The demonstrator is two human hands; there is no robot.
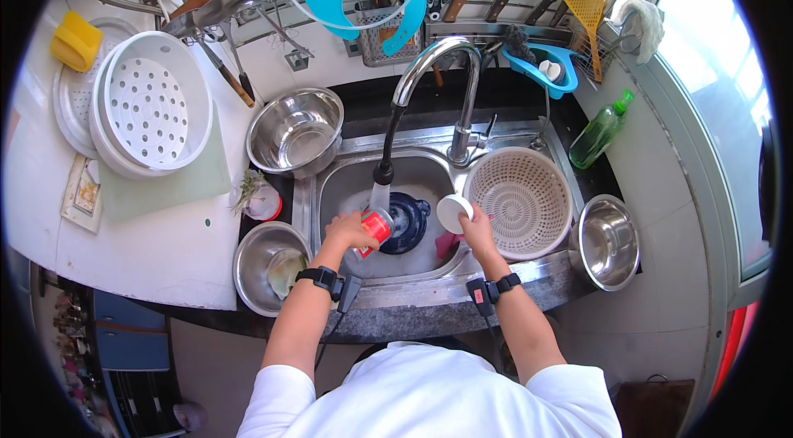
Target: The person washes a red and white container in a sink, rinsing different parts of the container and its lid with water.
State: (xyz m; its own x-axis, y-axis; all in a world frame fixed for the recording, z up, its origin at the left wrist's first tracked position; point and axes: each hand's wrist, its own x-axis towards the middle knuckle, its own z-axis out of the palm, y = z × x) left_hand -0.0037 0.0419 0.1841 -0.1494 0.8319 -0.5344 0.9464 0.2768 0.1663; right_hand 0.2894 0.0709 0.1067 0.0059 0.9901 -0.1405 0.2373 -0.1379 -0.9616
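Note:
My left hand (348, 232) is closed around a jar with a red label (377, 228), tilted beneath the faucet (447, 46). Water appears to run from the black spout onto the jar's upper end. Between finger and thumb, my right hand (477, 231) grips a round white lid (453, 213) over the sink's right side. Soapy-looking water lies in the steel sink (330, 190). Below the hands sits a dark blue round object (410, 233), partly hidden by the jar. A pink piece (447, 245), perhaps a cloth, lies beside my right hand.
A beige colander (518, 203) stands right of the sink, with a steel bowl (607, 242) beyond and a green bottle (601, 131) behind. On the left are two steel bowls (295, 132), one holding something pale, and a lidded jar (263, 200). White perforated steamers (154, 102) rest farther left.

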